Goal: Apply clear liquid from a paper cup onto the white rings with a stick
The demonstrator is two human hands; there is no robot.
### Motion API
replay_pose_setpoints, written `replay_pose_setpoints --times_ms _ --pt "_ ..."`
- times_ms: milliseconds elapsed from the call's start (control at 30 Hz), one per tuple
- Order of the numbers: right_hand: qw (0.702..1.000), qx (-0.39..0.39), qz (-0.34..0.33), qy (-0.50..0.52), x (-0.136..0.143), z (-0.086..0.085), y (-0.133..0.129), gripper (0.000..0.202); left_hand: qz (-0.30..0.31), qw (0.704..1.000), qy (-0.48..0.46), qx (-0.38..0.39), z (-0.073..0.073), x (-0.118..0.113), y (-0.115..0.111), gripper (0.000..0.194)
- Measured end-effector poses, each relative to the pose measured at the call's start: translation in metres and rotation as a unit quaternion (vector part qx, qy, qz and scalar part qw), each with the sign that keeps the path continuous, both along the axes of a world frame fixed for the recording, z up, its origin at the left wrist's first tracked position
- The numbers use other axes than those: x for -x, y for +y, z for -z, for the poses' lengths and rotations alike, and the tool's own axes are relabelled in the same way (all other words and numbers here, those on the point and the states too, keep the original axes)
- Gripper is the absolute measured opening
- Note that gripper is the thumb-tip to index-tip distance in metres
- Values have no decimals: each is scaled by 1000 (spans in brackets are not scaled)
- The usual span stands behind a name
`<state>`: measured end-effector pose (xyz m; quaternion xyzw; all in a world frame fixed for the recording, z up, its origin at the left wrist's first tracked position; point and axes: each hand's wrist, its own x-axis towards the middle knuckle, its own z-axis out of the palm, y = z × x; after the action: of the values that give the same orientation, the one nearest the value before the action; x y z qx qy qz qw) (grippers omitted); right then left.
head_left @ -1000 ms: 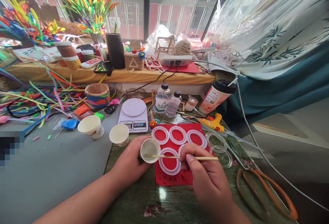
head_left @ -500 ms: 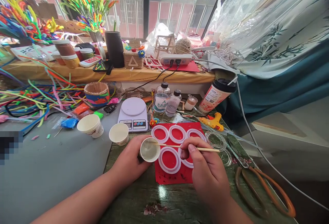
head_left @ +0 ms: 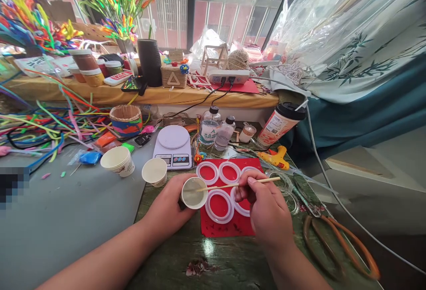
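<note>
My left hand (head_left: 173, 199) is wrapped round a paper cup (head_left: 195, 197) that leans toward me, with clear liquid inside. Between the fingertips of my right hand (head_left: 266, 201) is a thin wooden stick (head_left: 222, 187), its far tip dipping into the liquid. Under and beside my right hand lie several white ring-shaped molds (head_left: 219, 206) on a red sheet (head_left: 226, 231); the hand partly covers those on the right. Left of the held cup stands another paper cup (head_left: 154, 172), with a stack of paper cups (head_left: 117, 161) further left.
Behind the cups sits a white kitchen scale (head_left: 172, 148). Two clear bottles (head_left: 209, 126), a lidded drink cup (head_left: 279, 126) and a yellow glue gun (head_left: 278, 158) stand or lie at the back. Large scissors (head_left: 333, 237) rest near the right edge. Pipe cleaners (head_left: 49, 123) fill the left.
My right hand has shifted slightly, and the stick now slopes more, its outer end higher. The tip has moved within the cup. My left hand keeps the cup in nearly the same place.
</note>
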<state>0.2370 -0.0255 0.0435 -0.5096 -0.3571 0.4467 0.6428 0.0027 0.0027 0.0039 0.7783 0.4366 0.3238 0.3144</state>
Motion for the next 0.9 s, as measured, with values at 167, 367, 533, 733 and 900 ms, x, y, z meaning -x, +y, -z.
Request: replay_pose_setpoints --times_ms 167,367,533,733,900 --pt "999 20 -13 38 -2 3 5 19 -1 1000 -1 -8 1 0 0 56" --pt "993 35 -10 111 -5 2 15 16 -12 1000 -18 -15 2 0 -1 54" --pt "985 33 15 168 -8 -3 16 16 -19 1000 -14 -6 0 2 -2 54" --pt "980 16 34 193 -11 -10 13 15 -13 1000 -6 -4 2 1 -2 55" --pt "979 9 53 197 -14 -17 13 11 -13 1000 4 13 1 1 -1 52"
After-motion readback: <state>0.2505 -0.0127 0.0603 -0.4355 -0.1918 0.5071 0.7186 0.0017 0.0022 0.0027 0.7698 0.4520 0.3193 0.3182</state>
